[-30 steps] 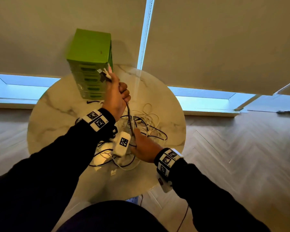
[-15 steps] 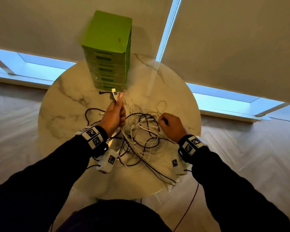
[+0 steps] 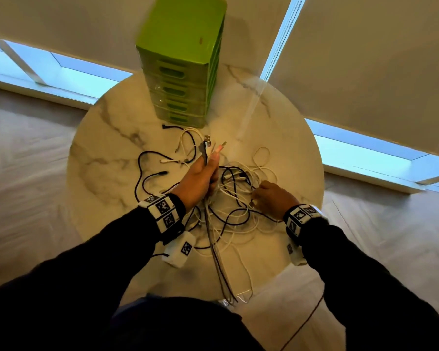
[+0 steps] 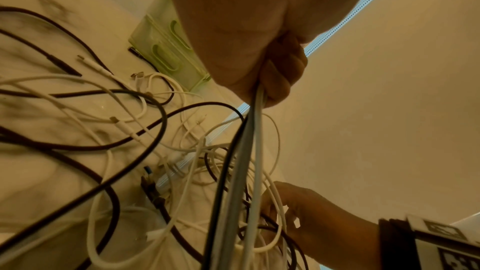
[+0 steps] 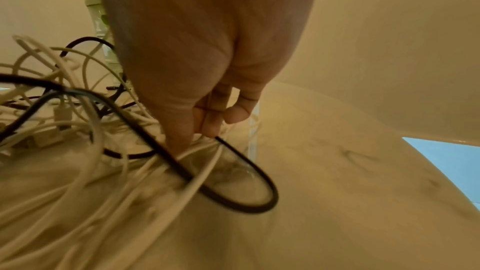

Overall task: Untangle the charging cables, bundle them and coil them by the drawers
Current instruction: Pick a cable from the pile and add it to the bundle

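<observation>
Marble-patterned round worktop point(image 3: 104, 138) carries a loose tangle of black and white charging cables point(image 3: 235, 198), spread across its middle and near side. Green plastic drawer unit point(image 3: 183, 62) stands upright at the far edge, just beyond the tangle; one black cable end point(image 3: 165, 126) lies right at its base. Left hand point(image 3: 199, 178) is fisted around a gathered bundle of several cables point(image 4: 249, 151), black, grey and white, plug ends sticking up past the fingers toward the drawers; the strands trail down from the fist over the near rim. Right hand point(image 3: 271, 196) is low in the tangle, right of the left hand, fingers point(image 5: 210, 118) curled, pinching a thin black cable point(image 5: 249, 174) that loops on the worktop surface.
</observation>
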Demonstrator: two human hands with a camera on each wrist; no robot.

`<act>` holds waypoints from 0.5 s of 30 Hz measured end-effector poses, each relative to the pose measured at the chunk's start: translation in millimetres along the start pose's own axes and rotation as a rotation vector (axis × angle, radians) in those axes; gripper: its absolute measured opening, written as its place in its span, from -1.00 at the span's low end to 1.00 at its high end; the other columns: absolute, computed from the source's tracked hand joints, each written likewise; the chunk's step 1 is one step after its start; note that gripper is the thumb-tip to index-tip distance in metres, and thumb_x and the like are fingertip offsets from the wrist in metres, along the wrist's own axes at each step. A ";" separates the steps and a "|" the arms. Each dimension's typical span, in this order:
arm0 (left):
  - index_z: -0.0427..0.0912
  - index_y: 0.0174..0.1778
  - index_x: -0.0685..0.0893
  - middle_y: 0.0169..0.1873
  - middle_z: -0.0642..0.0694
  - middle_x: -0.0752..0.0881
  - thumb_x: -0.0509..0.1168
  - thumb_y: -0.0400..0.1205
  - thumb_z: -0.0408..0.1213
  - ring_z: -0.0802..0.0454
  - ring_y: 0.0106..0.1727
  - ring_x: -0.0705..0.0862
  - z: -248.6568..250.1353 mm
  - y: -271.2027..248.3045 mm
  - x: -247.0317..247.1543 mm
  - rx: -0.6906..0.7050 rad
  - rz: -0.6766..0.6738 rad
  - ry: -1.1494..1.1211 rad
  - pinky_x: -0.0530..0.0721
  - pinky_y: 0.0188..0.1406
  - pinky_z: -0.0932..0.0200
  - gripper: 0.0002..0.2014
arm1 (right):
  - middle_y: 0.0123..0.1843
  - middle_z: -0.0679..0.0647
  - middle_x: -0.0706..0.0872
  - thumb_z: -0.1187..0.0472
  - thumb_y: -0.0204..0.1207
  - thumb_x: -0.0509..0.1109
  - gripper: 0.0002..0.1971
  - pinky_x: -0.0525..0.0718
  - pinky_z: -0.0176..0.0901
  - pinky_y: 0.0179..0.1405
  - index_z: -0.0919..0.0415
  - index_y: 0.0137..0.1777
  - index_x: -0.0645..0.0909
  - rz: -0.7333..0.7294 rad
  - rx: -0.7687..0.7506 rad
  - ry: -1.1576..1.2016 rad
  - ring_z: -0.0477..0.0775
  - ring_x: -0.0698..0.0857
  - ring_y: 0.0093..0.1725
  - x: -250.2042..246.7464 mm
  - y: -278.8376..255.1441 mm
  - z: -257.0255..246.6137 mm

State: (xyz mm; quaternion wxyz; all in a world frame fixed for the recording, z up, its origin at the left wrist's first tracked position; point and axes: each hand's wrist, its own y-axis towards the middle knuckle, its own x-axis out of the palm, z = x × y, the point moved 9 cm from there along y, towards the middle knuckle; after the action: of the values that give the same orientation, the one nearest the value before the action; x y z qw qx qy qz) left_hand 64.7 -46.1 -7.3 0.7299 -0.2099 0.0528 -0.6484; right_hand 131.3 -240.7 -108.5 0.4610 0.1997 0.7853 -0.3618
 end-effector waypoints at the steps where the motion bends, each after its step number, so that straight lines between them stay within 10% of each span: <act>1: -0.25 0.11 0.52 -0.45 0.10 0.27 0.06 0.85 0.04 0.14 -0.50 0.23 -2.4 0.8 -2.1 -0.006 0.009 -0.005 0.31 -0.51 0.24 -0.62 | 0.16 0.15 0.61 0.06 0.57 0.48 -0.76 0.65 0.09 0.01 0.06 0.20 0.73 0.024 -0.051 0.007 0.30 0.65 0.14 -5.0 -1.0 -1.5; 5: 0.15 -0.02 0.44 -0.44 0.07 0.25 0.28 0.75 0.03 0.12 -0.48 0.24 -4.8 4.1 -6.0 0.045 0.027 -0.067 0.34 -0.49 0.27 -0.86 | 0.12 0.14 0.76 0.13 0.73 0.26 -0.79 0.63 0.13 0.12 0.12 0.22 0.68 0.269 -0.076 0.277 0.21 0.70 0.11 -71.3 -9.2 2.3; 11: -0.11 0.10 0.49 -0.49 0.08 0.32 0.31 0.76 -0.08 0.12 -0.49 0.29 -8.0 7.9 -1.1 0.068 0.096 0.012 0.35 -0.48 0.23 -0.81 | 0.12 -0.08 0.80 0.17 0.78 0.24 -0.84 0.63 -0.23 0.26 0.19 0.25 0.56 0.782 0.008 0.753 -0.08 0.75 0.22 -214.8 -38.6 -4.7; 15: -0.09 0.04 0.50 -0.42 0.00 0.37 0.33 0.74 -0.02 0.09 -0.45 0.33 0.1 2.9 10.9 0.092 0.074 -0.044 0.33 -0.43 0.15 -0.78 | 0.09 0.08 0.81 0.17 0.79 0.23 -0.82 0.60 -0.07 0.37 0.22 0.29 0.50 0.862 -0.120 0.853 0.02 0.75 0.23 -259.4 -54.3 -44.4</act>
State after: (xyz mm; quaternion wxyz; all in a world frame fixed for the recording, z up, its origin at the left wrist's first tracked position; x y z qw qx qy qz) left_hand 69.1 -56.4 -6.2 0.7634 -0.1879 0.0146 -0.6178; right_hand 198.8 -237.9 151.5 0.2213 0.6003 0.7684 0.0142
